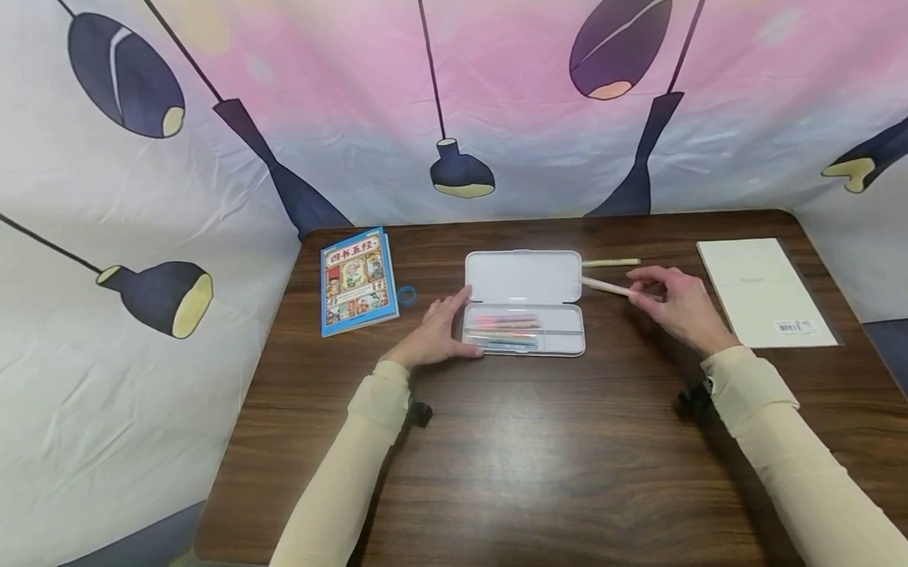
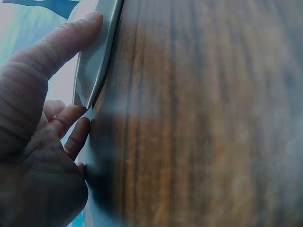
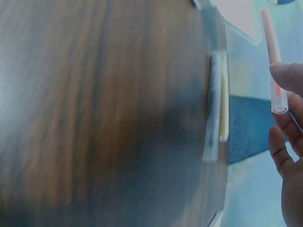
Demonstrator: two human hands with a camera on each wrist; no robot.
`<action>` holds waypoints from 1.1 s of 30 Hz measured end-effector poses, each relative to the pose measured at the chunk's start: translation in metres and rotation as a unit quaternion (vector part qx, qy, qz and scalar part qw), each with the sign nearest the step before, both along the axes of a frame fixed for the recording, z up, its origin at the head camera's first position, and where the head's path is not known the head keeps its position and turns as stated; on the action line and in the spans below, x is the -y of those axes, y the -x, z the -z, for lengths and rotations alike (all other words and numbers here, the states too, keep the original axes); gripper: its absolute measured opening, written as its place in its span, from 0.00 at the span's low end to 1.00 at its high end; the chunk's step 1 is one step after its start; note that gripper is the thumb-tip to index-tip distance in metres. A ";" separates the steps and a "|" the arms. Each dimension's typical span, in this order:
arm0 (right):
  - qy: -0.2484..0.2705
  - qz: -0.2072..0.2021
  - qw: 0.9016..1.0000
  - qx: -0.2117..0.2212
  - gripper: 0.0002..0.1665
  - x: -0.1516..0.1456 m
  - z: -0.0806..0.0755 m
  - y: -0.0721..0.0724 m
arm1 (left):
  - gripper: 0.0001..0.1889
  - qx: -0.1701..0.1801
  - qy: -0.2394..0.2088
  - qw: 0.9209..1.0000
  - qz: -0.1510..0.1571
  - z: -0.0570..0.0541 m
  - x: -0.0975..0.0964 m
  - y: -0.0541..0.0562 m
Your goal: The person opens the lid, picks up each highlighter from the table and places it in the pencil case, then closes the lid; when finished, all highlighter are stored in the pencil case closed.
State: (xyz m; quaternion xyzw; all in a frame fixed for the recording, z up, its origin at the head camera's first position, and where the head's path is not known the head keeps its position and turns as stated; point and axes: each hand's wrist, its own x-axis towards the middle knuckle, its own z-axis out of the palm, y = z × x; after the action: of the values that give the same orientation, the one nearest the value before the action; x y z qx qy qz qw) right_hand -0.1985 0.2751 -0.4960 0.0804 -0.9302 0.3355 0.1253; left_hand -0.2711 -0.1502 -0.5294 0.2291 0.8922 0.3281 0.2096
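Observation:
A white pencil case (image 1: 524, 278) lies with its lid folded back, several coloured pens (image 1: 506, 322) in its tray (image 1: 564, 344). My left hand (image 1: 438, 330) grips the tray's left end, the thumb (image 2: 78, 35) on its front wall and the other fingers round the corner. To the right of the case, my right hand (image 1: 676, 303) pinches a pale pen (image 1: 606, 286) between thumb and fingers. In the right wrist view this pen (image 3: 273, 42) shows a clear end. Just behind it, a yellowish pen (image 1: 611, 263) lies on the table.
A blue-bordered book (image 1: 359, 283) lies at the back left, with a blue ring (image 1: 406, 296) beside it. At the right is a cream notepad (image 1: 762, 293) with a barcode label. A printed cloth (image 1: 390, 169) hangs behind the brown wooden table (image 1: 506, 473).

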 end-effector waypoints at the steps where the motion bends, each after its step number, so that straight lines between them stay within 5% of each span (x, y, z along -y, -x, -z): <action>1: 0.001 -0.004 1.000 -0.005 0.16 0.004 -0.001 0.002 | 0.64 -0.001 0.000 1.000 0.000 0.000 0.000 0.000; 14: 0.033 -0.074 0.996 0.032 0.17 0.060 -0.006 0.031 | 0.64 -0.009 0.010 1.000 -0.009 0.000 0.001 -0.003; 25: 0.021 -0.143 0.984 0.101 0.20 0.110 0.013 0.045 | 0.64 -0.004 0.010 1.000 -0.002 0.000 -0.004 -0.004; 33: 0.022 -0.179 0.980 0.081 0.18 0.136 0.023 0.054 | 0.63 -0.007 0.008 1.000 -0.007 -0.003 0.002 -0.005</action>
State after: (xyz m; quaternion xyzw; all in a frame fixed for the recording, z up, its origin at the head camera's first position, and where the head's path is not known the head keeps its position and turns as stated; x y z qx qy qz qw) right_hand -0.2520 0.1386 -0.5186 0.2159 -0.9001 0.3783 -0.0109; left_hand -0.2664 -0.1522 -0.5268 0.2239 0.8976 0.3209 0.2028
